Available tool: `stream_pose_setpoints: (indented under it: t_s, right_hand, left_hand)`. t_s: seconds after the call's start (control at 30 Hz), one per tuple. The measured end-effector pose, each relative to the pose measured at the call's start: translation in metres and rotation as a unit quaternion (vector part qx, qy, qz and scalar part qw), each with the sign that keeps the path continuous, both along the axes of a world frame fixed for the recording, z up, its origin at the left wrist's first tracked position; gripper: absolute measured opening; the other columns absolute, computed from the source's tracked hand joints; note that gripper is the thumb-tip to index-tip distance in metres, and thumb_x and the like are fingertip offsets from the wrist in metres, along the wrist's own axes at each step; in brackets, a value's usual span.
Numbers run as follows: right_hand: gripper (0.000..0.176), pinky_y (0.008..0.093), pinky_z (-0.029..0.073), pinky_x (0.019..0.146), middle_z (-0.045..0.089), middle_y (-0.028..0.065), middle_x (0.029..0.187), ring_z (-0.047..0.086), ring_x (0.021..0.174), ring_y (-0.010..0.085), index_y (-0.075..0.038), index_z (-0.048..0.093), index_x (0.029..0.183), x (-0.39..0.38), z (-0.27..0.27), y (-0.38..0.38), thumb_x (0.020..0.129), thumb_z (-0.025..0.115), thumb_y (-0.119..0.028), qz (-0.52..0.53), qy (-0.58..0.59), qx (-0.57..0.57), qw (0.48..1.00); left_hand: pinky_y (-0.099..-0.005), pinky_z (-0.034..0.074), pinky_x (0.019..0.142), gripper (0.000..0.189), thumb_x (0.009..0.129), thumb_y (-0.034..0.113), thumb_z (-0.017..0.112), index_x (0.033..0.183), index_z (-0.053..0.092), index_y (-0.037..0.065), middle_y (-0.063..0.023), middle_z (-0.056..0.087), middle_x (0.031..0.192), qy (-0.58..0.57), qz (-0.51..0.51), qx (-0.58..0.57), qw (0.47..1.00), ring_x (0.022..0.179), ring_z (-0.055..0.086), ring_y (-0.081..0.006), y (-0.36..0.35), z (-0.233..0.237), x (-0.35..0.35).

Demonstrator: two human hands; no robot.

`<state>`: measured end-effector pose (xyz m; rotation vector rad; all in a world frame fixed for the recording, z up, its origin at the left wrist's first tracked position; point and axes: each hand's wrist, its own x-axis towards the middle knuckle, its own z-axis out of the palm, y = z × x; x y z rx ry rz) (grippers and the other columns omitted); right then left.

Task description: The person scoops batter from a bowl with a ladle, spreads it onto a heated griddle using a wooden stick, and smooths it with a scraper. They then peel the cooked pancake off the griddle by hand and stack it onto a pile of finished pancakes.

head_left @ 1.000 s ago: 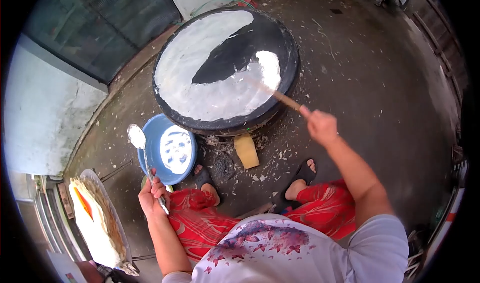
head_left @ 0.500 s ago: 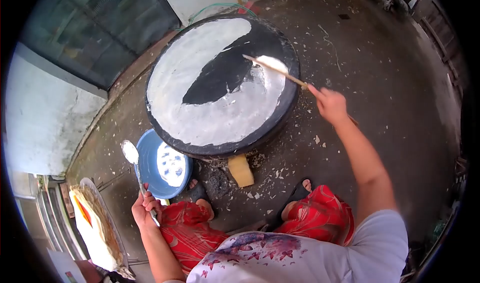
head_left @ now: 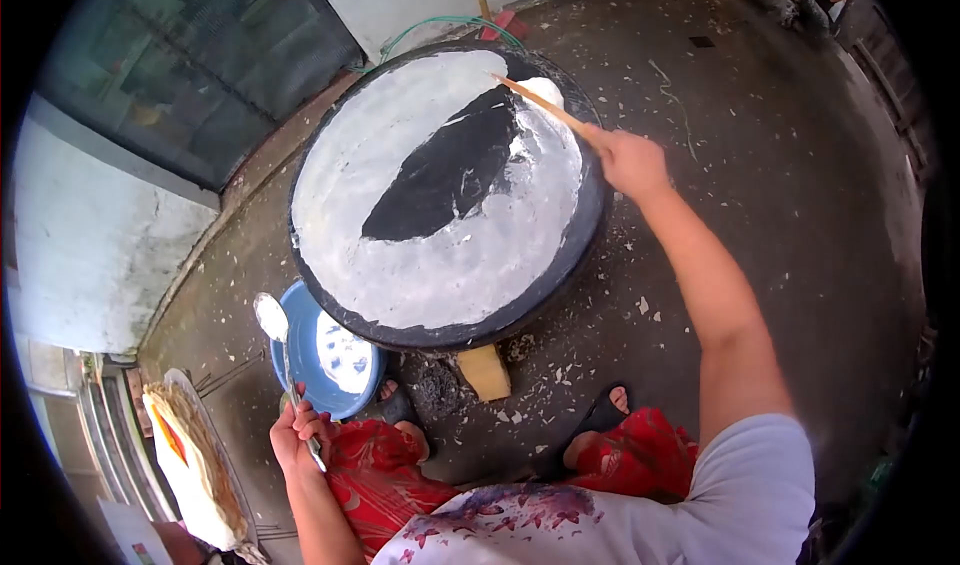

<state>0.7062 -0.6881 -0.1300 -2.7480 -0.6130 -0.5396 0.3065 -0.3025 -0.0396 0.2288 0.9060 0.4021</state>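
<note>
My right hand [head_left: 632, 165] is closed around a thin wooden spreader stick [head_left: 552, 107], held over the far right part of a large round black griddle [head_left: 590, 205]. Wet white batter [head_left: 440, 275] coats most of the griddle in a ring, leaving a dark, leaf-shaped bare patch [head_left: 435, 180] in the middle. A thick lump of batter [head_left: 541, 91] gathers beside the stick. Low on the left, my left hand [head_left: 300, 431] grips a long-handled metal spoon [head_left: 289, 360], its bowl whitened with batter. The spoon is beside and partly over a blue basin [head_left: 290, 380] with white liquid inside.
A yellow block [head_left: 485, 373] lies on the floor by the griddle's near edge, between my feet. Pale flakes litter the concrete floor [head_left: 740, 265]. A tray stacked with pale thin sheets [head_left: 195, 455] is at the lower left. A green hose [head_left: 425, 23] runs behind the griddle.
My right hand has moved the stick farther away along the griddle's right side, and the batter lump moved with it. More of the right far edge is coated. My left hand still holds the spoon.
</note>
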Motion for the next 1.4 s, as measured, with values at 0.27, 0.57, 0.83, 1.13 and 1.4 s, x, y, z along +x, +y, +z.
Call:
stream_pose_setpoints:
  t_s: [0.27, 0.57, 0.83, 1.13, 1.4]
  right_hand:
    - [0.047, 0.0348, 0.048, 0.062, 0.053, 0.0050, 0.072, 0.058, 0.071, 0.0244, -0.034, 0.057, 0.111, 0.016, -0.010, -0.082, 0.074, 0.053, -0.006, 0.045, 0.020, -0.066, 0.997]
    - [0.033, 0.0432, 0.045, 0.079, 0.058, 0.0170, 0.102, 0.058, 0.090, 0.0325, -0.011, 0.051, 0.115, 0.041, 0.030, 0.068, 0.087, 0.035, -0.013, -0.071, 0.152, 0.106, 0.980]
    - [0.027, 0.0399, 0.045, 0.079, 0.060, 0.0173, 0.097, 0.057, 0.093, 0.0325, -0.011, 0.058, 0.107, -0.017, 0.020, 0.024, 0.085, 0.042, -0.013, -0.117, 0.313, 0.298, 0.894]
    - [0.027, 0.0353, 0.045, 0.079, 0.061, 0.0140, 0.100, 0.058, 0.093, 0.0296, -0.017, 0.060, 0.107, -0.013, -0.022, 0.054, 0.085, 0.046, -0.021, -0.087, 0.286, 0.357, 0.885]
    - [0.027, 0.0367, 0.045, 0.080, 0.060, 0.0111, 0.104, 0.057, 0.095, 0.0288, -0.022, 0.059, 0.110, -0.089, 0.042, 0.052, 0.086, 0.046, -0.026, -0.131, 0.276, 0.189, 0.933]
  left_hand:
    - [-0.0184, 0.032, 0.036, 0.028, 0.091, 0.015, 0.037, 0.108, 0.050, -0.003, -0.0090, 0.047, 0.071, -0.020, 0.001, -0.030, 0.999, 0.047, 0.039, -0.0094, -0.004, 0.007, 0.004]
    - [-0.0184, 0.033, 0.037, 0.028, 0.091, 0.015, 0.037, 0.111, 0.048, -0.002, -0.0086, 0.049, 0.071, -0.014, -0.013, -0.028, 0.999, 0.047, 0.039, -0.0086, -0.005, 0.006, 0.005]
    - [-0.0185, 0.032, 0.036, 0.027, 0.091, 0.015, 0.037, 0.108, 0.050, -0.001, -0.0076, 0.048, 0.067, -0.033, -0.037, -0.024, 0.998, 0.046, 0.039, -0.0080, 0.001, 0.005, -0.007]
    - [-0.0184, 0.033, 0.037, 0.025, 0.091, 0.012, 0.037, 0.110, 0.048, -0.001, -0.0091, 0.050, 0.070, -0.052, -0.046, -0.014, 0.997, 0.047, 0.040, -0.0085, 0.008, 0.002, -0.028]
    - [-0.0194, 0.032, 0.039, 0.025, 0.091, 0.013, 0.038, 0.110, 0.048, -0.001, -0.0092, 0.050, 0.071, -0.072, -0.054, -0.021, 0.996, 0.048, 0.040, -0.0089, 0.017, -0.001, -0.045]
